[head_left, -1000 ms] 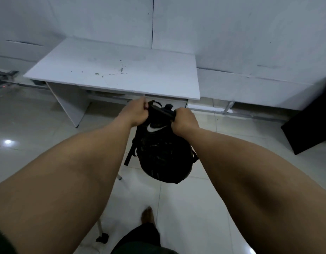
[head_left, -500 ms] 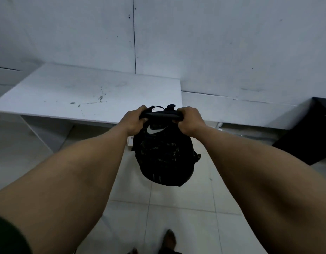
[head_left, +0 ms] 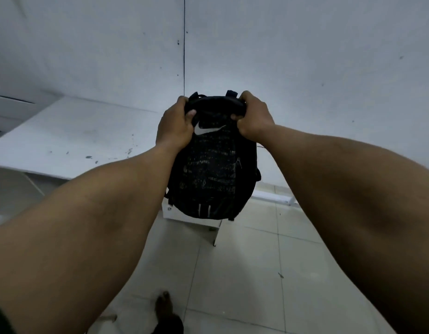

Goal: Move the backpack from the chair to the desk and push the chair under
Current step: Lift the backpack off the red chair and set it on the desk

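A black backpack (head_left: pixel 213 169) with a white swoosh logo hangs upright in the air, in front of the right end of the white desk (head_left: pixel 71 136). My left hand (head_left: pixel 176 124) grips the bag's top left corner and my right hand (head_left: pixel 253 116) grips its top right corner. The bag's bottom hangs over the desk's front right edge and covers the desk's right corner. The desk top is bare apart from a few dark specks. The chair is not in view.
A white panelled wall (head_left: pixel 281 56) stands close behind the desk. The floor (head_left: pixel 244 261) is pale glossy tile. A white desk side panel (head_left: pixel 216 227) drops below the bag. My foot (head_left: pixel 164 307) shows at the bottom edge.
Both hands have lifted the backpack higher and carried it forward, from below the desk edge to level with the desk top. The view has closed in on the desk and wall.
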Tool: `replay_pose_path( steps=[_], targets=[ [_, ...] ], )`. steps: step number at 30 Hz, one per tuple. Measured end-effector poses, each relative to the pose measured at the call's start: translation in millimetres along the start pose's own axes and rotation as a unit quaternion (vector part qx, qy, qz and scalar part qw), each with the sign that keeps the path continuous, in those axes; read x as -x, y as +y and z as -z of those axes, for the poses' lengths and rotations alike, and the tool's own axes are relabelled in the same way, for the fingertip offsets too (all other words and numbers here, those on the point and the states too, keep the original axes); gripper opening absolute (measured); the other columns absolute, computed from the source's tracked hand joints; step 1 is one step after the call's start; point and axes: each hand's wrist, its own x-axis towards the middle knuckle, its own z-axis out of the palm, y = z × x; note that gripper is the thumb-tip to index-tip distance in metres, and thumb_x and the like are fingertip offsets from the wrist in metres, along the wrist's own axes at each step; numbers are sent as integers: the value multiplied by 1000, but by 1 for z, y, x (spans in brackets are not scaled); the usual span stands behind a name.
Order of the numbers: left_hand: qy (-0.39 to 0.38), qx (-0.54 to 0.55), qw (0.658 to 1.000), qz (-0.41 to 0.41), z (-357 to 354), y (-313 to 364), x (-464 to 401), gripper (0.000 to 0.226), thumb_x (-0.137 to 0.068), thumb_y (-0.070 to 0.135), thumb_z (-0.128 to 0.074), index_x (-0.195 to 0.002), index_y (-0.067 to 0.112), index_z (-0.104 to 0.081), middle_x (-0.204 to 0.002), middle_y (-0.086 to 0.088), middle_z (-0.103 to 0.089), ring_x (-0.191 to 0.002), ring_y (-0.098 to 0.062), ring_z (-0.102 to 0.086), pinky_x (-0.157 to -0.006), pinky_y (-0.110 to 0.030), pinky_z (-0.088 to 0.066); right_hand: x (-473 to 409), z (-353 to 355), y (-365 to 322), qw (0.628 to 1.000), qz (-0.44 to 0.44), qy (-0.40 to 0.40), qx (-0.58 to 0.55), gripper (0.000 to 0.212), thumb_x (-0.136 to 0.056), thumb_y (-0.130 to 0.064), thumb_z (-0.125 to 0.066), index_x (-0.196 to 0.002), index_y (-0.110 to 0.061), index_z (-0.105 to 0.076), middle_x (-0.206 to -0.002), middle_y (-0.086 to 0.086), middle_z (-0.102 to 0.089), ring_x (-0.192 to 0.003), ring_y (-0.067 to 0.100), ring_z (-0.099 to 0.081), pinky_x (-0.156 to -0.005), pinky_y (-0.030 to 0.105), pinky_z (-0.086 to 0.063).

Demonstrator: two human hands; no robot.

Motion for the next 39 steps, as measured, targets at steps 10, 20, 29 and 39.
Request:
replay_pose_path(
  steps=[10,20,29,39],
  targets=[
    [-48,-24,998,-20,-29,-51,-135,18,-100,24,-50,-115,16,-56,-96,-4,-66,-87,-26,-58,-72,-34,-45,-127,-42,1,999,-30,15,12,18,-90,-19,-61,-100,-25,-47,-99,-1,-58,-92,28,-58,-75,37,-46],
    [-61,-50,997,-18,-82,-83,-240,21,-101,29,-47,-118,19,-54,-101,-3,-67,-86,-23,-56,-70,-34,-43,-242,-64,26,999,-45,7,23,18,-92,-19,-61,-106,-22,-50,-100,-2,-57,-91,26,-55,-72,34,-41],
    [-105,-32,994,-17,-157,-114,-317,15,-98,27,-50,-110,21,-56,-89,-2,-67,-83,-28,-63,-73,-40,-53,-345,-92,89,999,-30,-18,26,19,-91,-19,-63,-105,-16,-50,-98,1,-57,-90,25,-54,-72,33,-40],
    [-123,-107,986,-22,-222,-141,-419,31,-98,33,-53,-126,20,-59,-118,-10,-52,-106,-28,-55,-82,-40,-49,-451,-113,125,994,-107,8,-1,33,-86,-25,-74,-116,-16,-65,-111,5,-62,-100,23,-59,-82,31,-47]
  ],
)
